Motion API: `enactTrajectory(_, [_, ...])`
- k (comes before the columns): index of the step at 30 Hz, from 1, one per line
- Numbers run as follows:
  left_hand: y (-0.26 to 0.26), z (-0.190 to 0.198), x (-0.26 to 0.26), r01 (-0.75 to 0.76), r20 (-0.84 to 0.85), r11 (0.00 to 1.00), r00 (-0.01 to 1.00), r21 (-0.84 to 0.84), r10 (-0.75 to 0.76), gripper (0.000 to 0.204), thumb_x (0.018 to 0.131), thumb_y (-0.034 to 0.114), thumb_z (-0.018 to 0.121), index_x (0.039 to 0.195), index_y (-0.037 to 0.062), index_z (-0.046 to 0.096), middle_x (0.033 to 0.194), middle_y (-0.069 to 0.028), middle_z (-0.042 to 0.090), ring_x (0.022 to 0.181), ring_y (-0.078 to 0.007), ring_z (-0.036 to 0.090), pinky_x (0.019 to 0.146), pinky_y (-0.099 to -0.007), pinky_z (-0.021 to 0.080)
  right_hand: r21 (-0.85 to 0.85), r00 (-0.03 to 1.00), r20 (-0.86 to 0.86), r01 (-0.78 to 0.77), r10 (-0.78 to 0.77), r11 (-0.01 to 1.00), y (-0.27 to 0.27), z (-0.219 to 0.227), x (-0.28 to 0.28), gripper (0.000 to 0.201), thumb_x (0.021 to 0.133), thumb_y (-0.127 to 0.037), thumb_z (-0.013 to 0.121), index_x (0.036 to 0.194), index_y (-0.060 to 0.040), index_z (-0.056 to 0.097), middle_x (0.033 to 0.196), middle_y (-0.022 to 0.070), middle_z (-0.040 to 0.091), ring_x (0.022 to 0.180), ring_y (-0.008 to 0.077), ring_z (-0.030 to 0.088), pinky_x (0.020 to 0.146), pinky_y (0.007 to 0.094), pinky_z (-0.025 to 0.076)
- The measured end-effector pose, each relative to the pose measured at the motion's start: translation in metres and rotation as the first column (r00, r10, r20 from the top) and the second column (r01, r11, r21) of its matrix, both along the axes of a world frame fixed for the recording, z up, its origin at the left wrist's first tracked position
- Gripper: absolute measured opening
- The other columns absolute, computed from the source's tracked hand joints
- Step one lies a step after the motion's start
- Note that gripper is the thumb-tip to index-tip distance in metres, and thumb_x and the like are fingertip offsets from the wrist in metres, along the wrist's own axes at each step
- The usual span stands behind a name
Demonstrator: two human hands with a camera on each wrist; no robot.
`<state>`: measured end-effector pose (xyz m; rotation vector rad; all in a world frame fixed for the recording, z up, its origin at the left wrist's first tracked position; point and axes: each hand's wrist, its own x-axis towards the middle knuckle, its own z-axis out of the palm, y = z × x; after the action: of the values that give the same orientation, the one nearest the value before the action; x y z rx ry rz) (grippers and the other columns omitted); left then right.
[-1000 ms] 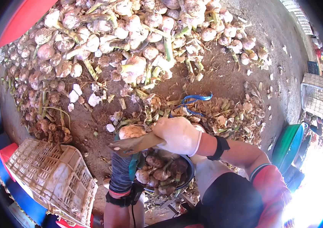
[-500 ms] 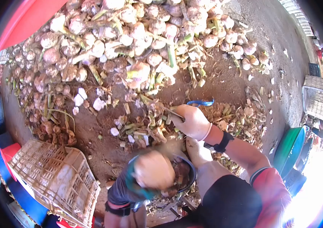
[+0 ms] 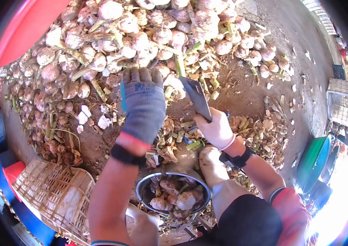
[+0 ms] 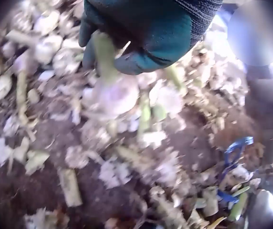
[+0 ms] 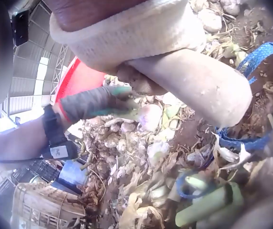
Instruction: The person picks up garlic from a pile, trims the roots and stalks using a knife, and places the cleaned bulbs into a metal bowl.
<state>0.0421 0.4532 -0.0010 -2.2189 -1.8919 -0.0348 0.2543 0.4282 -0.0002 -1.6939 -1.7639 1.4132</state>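
Note:
My left hand (image 3: 144, 96), in a grey knit glove with a teal palm, reaches to the near edge of a heap of garlic bulbs (image 3: 127, 24). In the left wrist view its thumb and fingers pinch the green stem (image 4: 106, 57) of a garlic bulb (image 4: 117, 95), which hangs below them. My right hand (image 3: 217, 129), in a white glove, grips a knife whose broad dark blade (image 3: 195, 96) points up and away from me. Between my legs stands a bucket (image 3: 139, 190) with several trimmed garlic bulbs (image 3: 185, 200) inside.
Cut stems and dry skins (image 3: 260, 127) lie on the ground by my right leg, with a blue strap (image 5: 265, 55) among them. A plastic crate (image 3: 59, 188) stands at the left. Farther right are a green basin (image 3: 311, 162) and another crate (image 3: 342, 104).
My left hand was over the bucket with a garlic bulb beside the knife; it has gone forward to the heap and pinches another one. The knife has swung from pointing left to pointing away.

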Motion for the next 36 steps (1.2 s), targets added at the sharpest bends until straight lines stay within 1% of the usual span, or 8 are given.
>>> enactTrajectory(5, [-0.001, 0.013, -0.045, -0.177, 0.224, 0.661, 0.851, -0.729, 0.475, 0.043, 0.082, 0.009, 0.058, 0.124, 0.0054, 0.051, 0.119, -0.019, 0.054, 0.102, -0.0303, 0.058, 0.083, -0.0444, 0.051, -0.116, 1.0, -0.022, 0.003, -0.006, 0.993, 0.001, 0.007, 0.001, 0.022, 0.082, -0.02, 0.06, 0.08, 0.0011, 0.061, 0.063, 0.0174, 0.057, 0.057, 0.0247, 0.058, 0.056, 0.0365, 0.046])
enactTrajectory(10, [-0.094, 0.017, -0.053, 0.289, 0.623, 0.745, -0.414, -0.601, 0.663, 0.064, 0.081, 0.017, 0.064, 0.138, 0.0047, 0.036, 0.124, -0.0155, 0.053, 0.1, -0.0227, 0.06, 0.084, -0.0359, 0.053, 0.151, 0.905, 0.096, -0.424, 0.414, 0.893, -0.004, 0.013, -0.006, 0.024, 0.081, -0.026, 0.059, 0.072, -0.0033, 0.059, 0.071, 0.0166, 0.058, 0.069, 0.0362, 0.059, 0.063, 0.0437, 0.048])
enactTrajectory(14, [-0.133, 0.04, -0.04, 0.392, 0.543, 0.703, -0.45, -0.593, 0.709, 0.078, 0.081, 0.024, 0.07, 0.141, 0.0034, 0.025, 0.129, -0.0147, 0.048, 0.111, -0.0231, 0.054, 0.089, -0.035, 0.051, 0.205, 0.799, 0.142, -0.602, 0.585, 0.772, -0.014, 0.028, -0.022, 0.019, 0.082, -0.023, 0.058, 0.075, -0.0056, 0.06, 0.072, 0.0143, 0.058, 0.072, 0.0335, 0.061, 0.064, 0.0424, 0.05])
enactTrajectory(16, [-0.15, 0.044, -0.042, 0.184, 0.613, 0.588, 0.137, -0.788, 0.778, 0.085, 0.077, 0.025, 0.074, 0.141, 0.0034, 0.022, 0.126, -0.0148, 0.049, 0.111, -0.0192, 0.054, 0.091, -0.0317, 0.049, 0.192, 0.737, 0.177, -0.676, 0.652, 0.712, -0.02, 0.039, -0.027, 0.018, 0.082, -0.023, 0.058, 0.076, -0.0062, 0.061, 0.074, 0.0134, 0.059, 0.073, 0.0323, 0.062, 0.064, 0.0419, 0.051])
enactTrajectory(22, [-0.191, 0.026, -0.045, -0.074, 0.514, 0.735, 0.668, -0.674, 0.538, 0.054, 0.077, 0.022, 0.072, 0.124, 0.0043, 0.05, 0.097, -0.0106, 0.064, 0.084, -0.0165, 0.062, 0.075, -0.0315, 0.051, -0.006, 0.516, 0.222, -0.848, 0.828, 0.53, -0.019, 0.07, -0.044, 0.018, 0.081, -0.025, 0.058, 0.085, -0.0067, 0.06, 0.083, 0.013, 0.06, 0.075, 0.0328, 0.064, 0.062, 0.042, 0.051])
enactTrajectory(28, [-0.201, 0.033, -0.02, 0.152, 0.759, 0.807, 0.474, -0.57, 0.447, 0.046, 0.088, 0.013, 0.058, 0.13, 0.0072, 0.038, 0.107, -0.0048, 0.061, 0.1, -0.0139, 0.059, 0.084, -0.0285, 0.05, 0.131, 0.566, 0.247, -0.824, 0.787, 0.551, -0.037, 0.048, -0.039, 0.018, 0.077, -0.024, 0.063, 0.083, -0.0066, 0.06, 0.083, 0.0131, 0.06, 0.074, 0.0332, 0.064, 0.061, 0.0421, 0.051])
enactTrajectory(30, [-0.186, 0.056, -0.005, 0.02, 0.749, 0.759, -0.148, -0.65, 0.646, 0.068, 0.074, 0.007, 0.073, 0.13, 0.0023, 0.036, 0.101, -0.0092, 0.063, 0.088, -0.0173, 0.062, 0.077, -0.0307, 0.053, 0.221, 0.606, 0.237, -0.795, 0.759, 0.565, -0.043, 0.033, -0.038, 0.021, 0.075, -0.027, 0.063, 0.079, -0.0074, 0.058, 0.078, 0.0117, 0.058, 0.07, 0.0316, 0.062, 0.057, 0.041, 0.05])
enactTrajectory(36, [-0.203, 0.065, 0.002, 0.257, 0.746, 0.765, -0.187, -0.59, 0.639, 0.067, 0.065, 0.016, 0.079, 0.121, -0.0015, 0.046, 0.099, -0.0124, 0.063, 0.088, -0.021, 0.063, 0.078, -0.0326, 0.051, -0.152, 0.53, 0.307, -0.793, 0.791, 0.59, -0.032, 0.006, -0.043, 0.015, 0.079, -0.018, 0.056, 0.081, -0.0046, 0.062, 0.078, 0.0162, 0.064, 0.067, 0.0344, 0.064, 0.057, 0.0427, 0.051])
